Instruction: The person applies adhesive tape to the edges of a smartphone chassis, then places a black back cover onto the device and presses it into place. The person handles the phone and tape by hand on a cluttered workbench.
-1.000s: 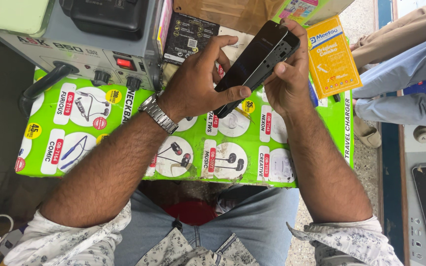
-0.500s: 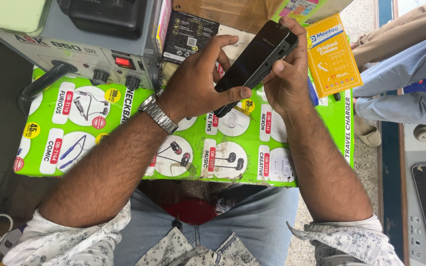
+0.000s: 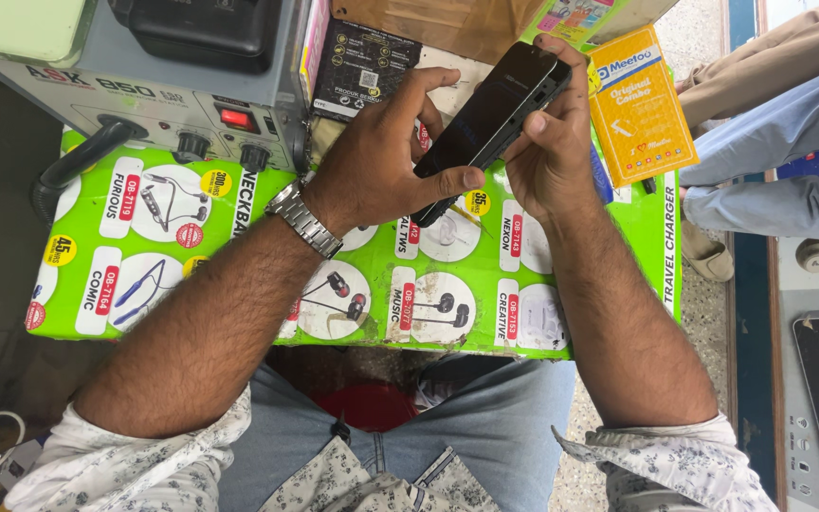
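glossy black phone (image 3: pixel 490 118), metal watch (image 3: pixel 305 220), glossy cardboard box (image 3: pixel 144 237)

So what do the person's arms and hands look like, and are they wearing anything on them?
Both arms are bare and hairy from the elbow down. The left hand has a silver metal-link wristwatch at its wrist. The right hand wears nothing, no ring or glove. Each arm has a white sleeve with a small dark flower print, pushed up to the elbow.

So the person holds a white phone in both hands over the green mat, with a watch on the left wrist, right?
Not quite: the phone is black, not white. The head view shows both the left hand and right hand holding it over the green mat, with the watch on the left wrist.
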